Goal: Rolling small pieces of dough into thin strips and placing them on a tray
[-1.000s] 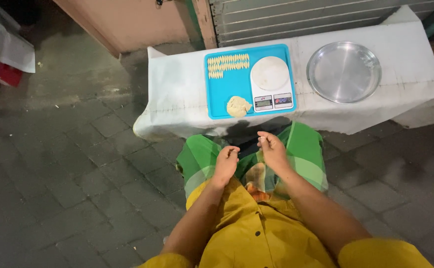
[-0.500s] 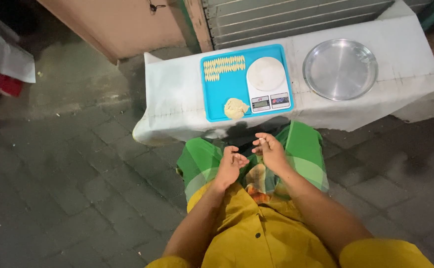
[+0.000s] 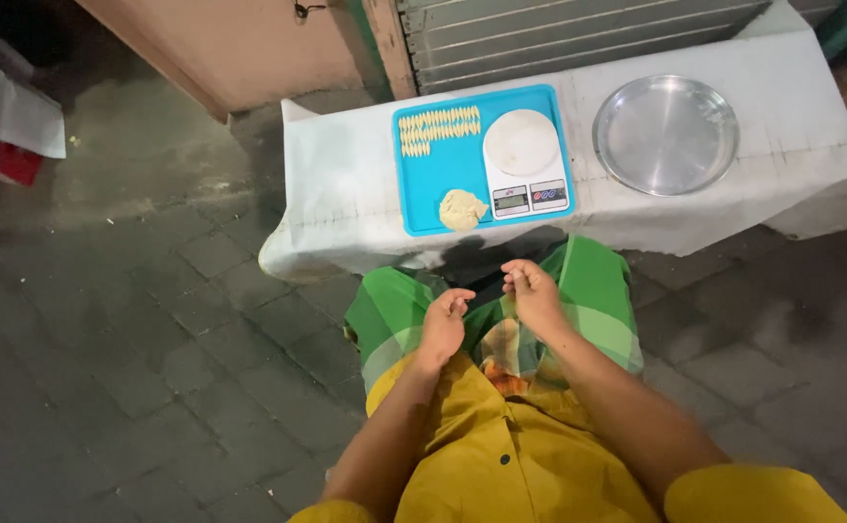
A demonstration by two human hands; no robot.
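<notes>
My left hand (image 3: 443,324) and right hand (image 3: 532,291) hover over my lap just short of the blue tray (image 3: 422,189), both with fingers curled loosely inward, and I cannot tell whether either one pinches anything (too small to see). On the tray, the lump of dough (image 3: 462,209) lies at its near edge, beside the white kitchen scale (image 3: 525,160), with rows of small dough pieces (image 3: 438,128) at the far corner. Off the tray's right side, on the same white cloth (image 3: 336,184), sits a round metal plate (image 3: 665,134).
</notes>
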